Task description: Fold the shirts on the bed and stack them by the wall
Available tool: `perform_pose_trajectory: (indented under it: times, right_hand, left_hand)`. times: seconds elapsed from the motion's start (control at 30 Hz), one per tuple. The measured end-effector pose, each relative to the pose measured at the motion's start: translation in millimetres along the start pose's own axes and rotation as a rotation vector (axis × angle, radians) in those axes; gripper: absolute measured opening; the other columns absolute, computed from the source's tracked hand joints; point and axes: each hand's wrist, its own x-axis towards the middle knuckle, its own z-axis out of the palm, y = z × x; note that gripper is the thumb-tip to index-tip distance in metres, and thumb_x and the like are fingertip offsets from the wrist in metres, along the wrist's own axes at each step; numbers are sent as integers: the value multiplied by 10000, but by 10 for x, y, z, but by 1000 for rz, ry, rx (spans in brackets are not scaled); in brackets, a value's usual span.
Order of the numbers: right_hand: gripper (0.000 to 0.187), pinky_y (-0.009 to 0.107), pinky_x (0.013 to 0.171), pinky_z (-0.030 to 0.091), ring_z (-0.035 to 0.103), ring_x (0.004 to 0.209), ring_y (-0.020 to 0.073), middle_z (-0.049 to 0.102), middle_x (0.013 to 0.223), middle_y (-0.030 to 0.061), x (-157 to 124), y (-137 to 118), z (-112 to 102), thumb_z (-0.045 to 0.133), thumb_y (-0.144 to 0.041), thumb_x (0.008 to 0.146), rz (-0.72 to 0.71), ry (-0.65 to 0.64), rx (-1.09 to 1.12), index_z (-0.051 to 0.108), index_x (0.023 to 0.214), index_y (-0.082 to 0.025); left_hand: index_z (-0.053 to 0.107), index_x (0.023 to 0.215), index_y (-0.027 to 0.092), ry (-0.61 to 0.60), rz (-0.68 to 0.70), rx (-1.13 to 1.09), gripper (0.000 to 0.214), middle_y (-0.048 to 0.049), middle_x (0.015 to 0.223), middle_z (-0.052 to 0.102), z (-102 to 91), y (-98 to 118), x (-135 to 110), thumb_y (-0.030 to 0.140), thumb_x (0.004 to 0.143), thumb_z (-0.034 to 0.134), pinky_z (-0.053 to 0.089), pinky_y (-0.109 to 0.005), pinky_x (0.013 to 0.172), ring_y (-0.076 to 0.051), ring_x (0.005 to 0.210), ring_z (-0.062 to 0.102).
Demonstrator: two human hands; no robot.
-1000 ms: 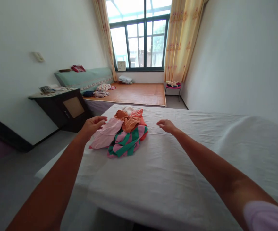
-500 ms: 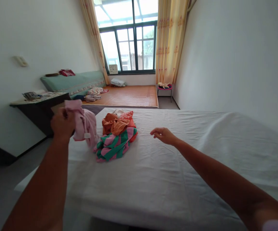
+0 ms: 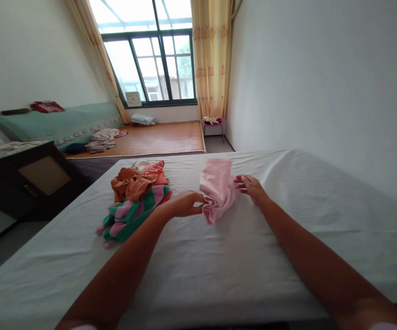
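Observation:
A crumpled pink garment (image 3: 220,183) is held just over the white sheet, slightly blurred by motion. On its lower left edge, my left hand (image 3: 187,204) is closed, pinching the cloth between thumb and fingers. At the garment's right side is my right hand (image 3: 252,189), fingers partly spread; whether the fingertips touch the cloth I cannot tell. Left of my left forearm lies a heap of clothes: a green-and-pink striped garment (image 3: 133,215) in front, an orange-brown garment (image 3: 133,184) on top, and a red-orange one (image 3: 156,170) behind.
The white-sheeted bed (image 3: 198,270) spans the foreground. Beyond it stands a low bed with a brown mat (image 3: 164,136), with folded clothes (image 3: 102,144) on its left part. A dark cabinet (image 3: 26,178) is on the left. A small stool (image 3: 213,123) stands near the curtain.
My left hand has carried the pink garment from left of the heap rightward to the middle of the bed. My right hand is now beside it. The view has turned right.

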Motion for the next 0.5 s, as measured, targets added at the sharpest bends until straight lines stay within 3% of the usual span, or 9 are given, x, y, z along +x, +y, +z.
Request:
perform_pose_trajectory:
  times: [0.07,0.1,0.23,0.3,0.4,0.5]
  right_hand:
    - [266,210,556,488,651,673,112,700,1025,97,41,92,-181,416,-377,908,-26,60,-49,582,988,-186]
    - [289,219,553,491,654,679,122,699,1022,95,58,133,-235,410,-400,908,-50,72,-83,579,1012,-189]
    - [337,314,702,531,660,841,179,670,1114,95,109,234,-301,469,-388,883,-308,78,-401,580,1142,-205]
    - [377,379,882,490,613,1036,218,630,1214,101,110,264,-299,512,-272,845,-490,25,-644,584,1210,-211]
    - [511,449,1037,362,470,1254,255,550,1346,107,69,315,-273,528,-162,805,-609,-95,-910,550,1312,-219]
    - [352,484,1016,355,429,1275,280,531,1377,82,23,327,-235,572,-254,839,-578,-176,-1009,649,1183,-264]
  left_hand:
    - [674,667,182,-113,-6,-32,173,2,617,628,203,-235,-38,308,750,589,455,-238,631,-142,616,583]
    - [671,689,175,-80,-41,-78,217,-2,633,628,278,-335,-54,330,783,551,451,-233,603,-142,620,585]
    - [628,1086,185,249,-277,-277,399,-30,793,667,437,-508,-80,476,866,466,439,-219,509,-168,678,633]
    - [526,1272,204,314,-325,-308,523,-29,821,669,470,-475,-73,534,874,450,430,-218,493,-167,671,634]
    - [520,1308,216,258,-274,-284,556,-19,832,663,531,-376,-47,542,859,486,455,-233,567,-153,689,618]
    - [623,1173,196,158,-200,-229,477,-9,812,648,613,-321,-26,473,784,615,461,-239,633,-140,699,591]
